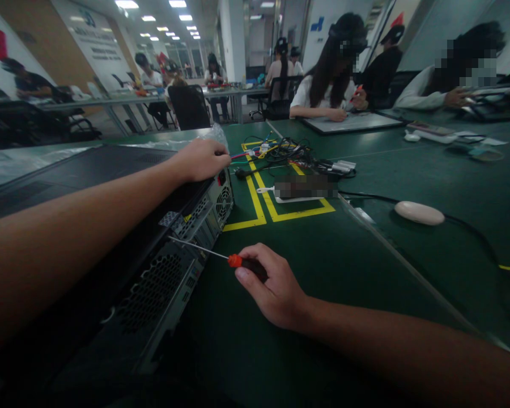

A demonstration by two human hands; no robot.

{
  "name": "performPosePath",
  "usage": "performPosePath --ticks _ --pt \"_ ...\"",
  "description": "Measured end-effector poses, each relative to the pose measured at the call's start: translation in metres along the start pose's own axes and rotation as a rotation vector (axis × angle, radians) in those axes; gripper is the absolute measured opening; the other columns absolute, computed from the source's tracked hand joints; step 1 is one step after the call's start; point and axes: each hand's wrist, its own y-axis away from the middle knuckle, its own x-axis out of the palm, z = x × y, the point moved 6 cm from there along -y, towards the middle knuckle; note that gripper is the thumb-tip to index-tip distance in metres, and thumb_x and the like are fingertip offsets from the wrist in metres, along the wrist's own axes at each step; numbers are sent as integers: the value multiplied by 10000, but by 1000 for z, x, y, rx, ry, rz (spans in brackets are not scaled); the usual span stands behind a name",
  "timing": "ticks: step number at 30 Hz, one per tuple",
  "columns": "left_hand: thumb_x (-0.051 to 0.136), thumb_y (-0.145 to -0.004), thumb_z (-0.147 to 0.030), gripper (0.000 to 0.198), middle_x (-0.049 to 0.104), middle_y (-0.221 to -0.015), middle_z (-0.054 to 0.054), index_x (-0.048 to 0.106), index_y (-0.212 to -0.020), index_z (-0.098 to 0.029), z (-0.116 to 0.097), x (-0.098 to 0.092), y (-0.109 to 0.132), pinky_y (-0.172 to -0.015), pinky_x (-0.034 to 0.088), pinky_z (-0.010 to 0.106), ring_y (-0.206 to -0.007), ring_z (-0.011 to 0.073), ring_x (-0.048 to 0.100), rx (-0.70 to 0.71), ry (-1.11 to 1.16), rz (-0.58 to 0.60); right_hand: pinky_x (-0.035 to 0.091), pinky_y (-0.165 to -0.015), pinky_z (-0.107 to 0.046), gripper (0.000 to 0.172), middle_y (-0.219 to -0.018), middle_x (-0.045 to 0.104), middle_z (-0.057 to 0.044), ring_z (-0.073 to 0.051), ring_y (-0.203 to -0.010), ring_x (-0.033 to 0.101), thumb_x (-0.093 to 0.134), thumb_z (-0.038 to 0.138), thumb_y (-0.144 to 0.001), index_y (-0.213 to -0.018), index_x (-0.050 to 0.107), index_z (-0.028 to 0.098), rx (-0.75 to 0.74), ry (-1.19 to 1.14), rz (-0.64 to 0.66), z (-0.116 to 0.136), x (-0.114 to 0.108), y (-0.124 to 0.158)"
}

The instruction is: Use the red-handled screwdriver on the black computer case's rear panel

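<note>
At the computer case's [161, 283] rear panel: a screwdriver [212, 253] tip set against the metal.
The right hand [276, 289] is clamped on the handle, with the shaft held low to meet the panel squarely. The left hand [202, 160] lies atop the case, likely steadying it; I cannot tell if it grips. The case's inside is hidden. Beyond it on the surface [306, 249] lie tangled cables [289, 153] and a mouse [419, 212].
</note>
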Motion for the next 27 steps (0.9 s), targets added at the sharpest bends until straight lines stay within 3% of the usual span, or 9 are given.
performPosePath --ticks 9,15,27 --pt "449 -879 -401 479 777 -1167 141 819 -1102 -193 -1 0 -1 -989 508 448 -1115 333 677 17 -26 20 491 -746 -313 148 -912 684 -40 -173 -805 632 561 267 -1036 -1065 675 177 -30 2 11 3 0 -2" --pt "468 -874 -400 461 779 -1153 128 824 -1096 -210 1 1 -2 -977 506 433 -1111 326 677 5 -19 5 516 -754 -312 215 -971 702 -34 -177 -832 666 692 272 -946 -1135 612 206 15 -28 10 -2 1 1" --pt "464 -874 -391 458 780 -1119 120 825 -1104 -229 0 1 -2 -992 499 458 -1120 331 670 10 -7 17 491 -759 -312 143 -961 686 -33 -171 -813 634 654 244 -961 -1095 623 203 35 5 23 -2 1 1"
